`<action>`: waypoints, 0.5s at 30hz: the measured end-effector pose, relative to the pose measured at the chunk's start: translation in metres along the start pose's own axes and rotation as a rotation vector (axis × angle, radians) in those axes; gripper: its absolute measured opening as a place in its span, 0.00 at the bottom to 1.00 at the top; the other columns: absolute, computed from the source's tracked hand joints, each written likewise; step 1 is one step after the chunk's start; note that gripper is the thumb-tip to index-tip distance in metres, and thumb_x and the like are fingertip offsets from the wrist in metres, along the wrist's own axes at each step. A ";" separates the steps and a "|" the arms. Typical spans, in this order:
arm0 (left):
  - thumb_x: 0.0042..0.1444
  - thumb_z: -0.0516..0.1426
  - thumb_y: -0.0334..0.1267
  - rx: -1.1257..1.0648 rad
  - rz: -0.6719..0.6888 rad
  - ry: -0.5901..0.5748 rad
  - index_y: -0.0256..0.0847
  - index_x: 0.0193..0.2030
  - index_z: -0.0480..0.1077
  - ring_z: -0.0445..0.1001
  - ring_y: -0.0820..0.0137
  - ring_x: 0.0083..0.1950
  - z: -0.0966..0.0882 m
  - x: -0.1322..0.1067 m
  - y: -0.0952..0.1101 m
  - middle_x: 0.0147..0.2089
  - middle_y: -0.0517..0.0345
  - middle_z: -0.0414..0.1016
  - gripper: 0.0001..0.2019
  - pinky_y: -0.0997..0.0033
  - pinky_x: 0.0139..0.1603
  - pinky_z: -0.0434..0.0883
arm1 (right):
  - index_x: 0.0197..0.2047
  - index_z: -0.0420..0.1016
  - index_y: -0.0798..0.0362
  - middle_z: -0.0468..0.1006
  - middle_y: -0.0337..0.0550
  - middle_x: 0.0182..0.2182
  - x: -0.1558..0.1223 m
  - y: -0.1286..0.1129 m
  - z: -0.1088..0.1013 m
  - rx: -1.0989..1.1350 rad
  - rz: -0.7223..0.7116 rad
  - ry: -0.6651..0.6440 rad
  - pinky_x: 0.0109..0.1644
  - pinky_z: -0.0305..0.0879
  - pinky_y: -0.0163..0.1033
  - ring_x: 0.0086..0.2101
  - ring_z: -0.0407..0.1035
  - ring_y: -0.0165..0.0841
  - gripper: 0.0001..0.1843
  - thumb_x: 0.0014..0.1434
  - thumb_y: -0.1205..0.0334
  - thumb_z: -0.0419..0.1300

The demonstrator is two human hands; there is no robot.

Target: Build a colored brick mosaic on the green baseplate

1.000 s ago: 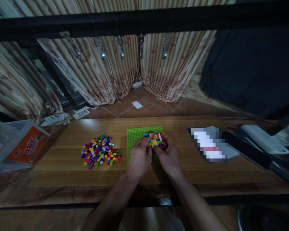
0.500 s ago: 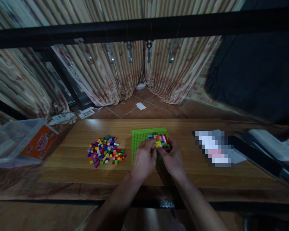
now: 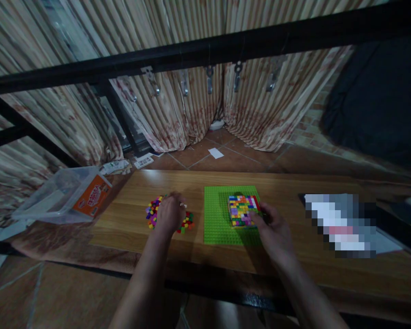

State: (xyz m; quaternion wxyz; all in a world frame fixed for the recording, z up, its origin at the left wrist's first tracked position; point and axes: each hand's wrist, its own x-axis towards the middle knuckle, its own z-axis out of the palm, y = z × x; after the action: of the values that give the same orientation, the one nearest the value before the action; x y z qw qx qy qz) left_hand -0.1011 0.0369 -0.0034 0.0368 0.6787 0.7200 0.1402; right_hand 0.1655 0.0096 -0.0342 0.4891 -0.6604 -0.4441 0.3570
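My left hand (image 3: 171,212) is over the pile of small toy bricks (image 3: 153,210), its back towards me. Its fingers bend down and are partly hidden and blurred, so I cannot tell whether they hold a brick; a white bit shows beside the fingertips. My right hand (image 3: 276,230) grips the right side of a multicoloured block of toy bricks (image 3: 239,211), thumb on its near right top and fingers round its far right edge. The block rests over the right half of a green studded baseplate (image 3: 215,219); several colours cover its top.
The wooden tabletop (image 3: 123,219) carries everything. A clear plastic bin (image 3: 51,196) with an orange label stands at the left. A blurred-out sheet (image 3: 339,224) lies at the right. Beyond the table are a black rail (image 3: 178,52) with metal hooks and striped curtains (image 3: 256,109).
My left hand has left the brick block and moved left over the loose pile. My right hand stays at the block. The whole view has shifted and tilted, with the table now further right.
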 end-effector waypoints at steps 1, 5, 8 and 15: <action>0.52 0.55 0.30 0.016 0.012 -0.010 0.38 0.39 0.77 0.76 0.60 0.47 -0.001 -0.001 -0.001 0.41 0.47 0.79 0.11 0.65 0.53 0.69 | 0.52 0.72 0.55 0.80 0.52 0.44 -0.001 -0.001 0.000 -0.014 -0.005 0.002 0.50 0.67 0.51 0.43 0.74 0.44 0.31 0.49 0.46 0.62; 0.52 0.55 0.29 0.050 0.050 -0.011 0.40 0.35 0.78 0.75 0.61 0.46 0.000 -0.002 0.002 0.40 0.49 0.79 0.10 0.65 0.52 0.69 | 0.52 0.72 0.56 0.79 0.52 0.45 -0.001 -0.002 0.000 -0.037 -0.015 0.002 0.50 0.67 0.50 0.43 0.74 0.44 0.30 0.50 0.47 0.62; 0.51 0.55 0.29 0.073 0.031 -0.014 0.39 0.35 0.78 0.76 0.61 0.45 0.003 -0.001 0.003 0.40 0.48 0.79 0.10 0.64 0.52 0.69 | 0.51 0.73 0.55 0.80 0.51 0.44 -0.001 -0.001 0.000 -0.057 -0.045 0.015 0.49 0.67 0.50 0.43 0.74 0.44 0.28 0.50 0.47 0.62; 0.52 0.54 0.29 0.085 0.015 -0.008 0.40 0.36 0.77 0.76 0.61 0.45 0.005 0.000 0.003 0.39 0.49 0.79 0.10 0.65 0.51 0.69 | 0.49 0.74 0.55 0.80 0.51 0.42 -0.001 -0.003 0.001 -0.034 -0.042 0.010 0.48 0.68 0.50 0.41 0.74 0.44 0.27 0.50 0.47 0.61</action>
State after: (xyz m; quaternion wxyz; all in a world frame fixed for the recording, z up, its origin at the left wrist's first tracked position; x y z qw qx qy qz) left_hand -0.0972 0.0375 -0.0079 0.0094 0.6856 0.7200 0.1070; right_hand 0.1637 0.0092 -0.0310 0.4873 -0.6609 -0.4616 0.3356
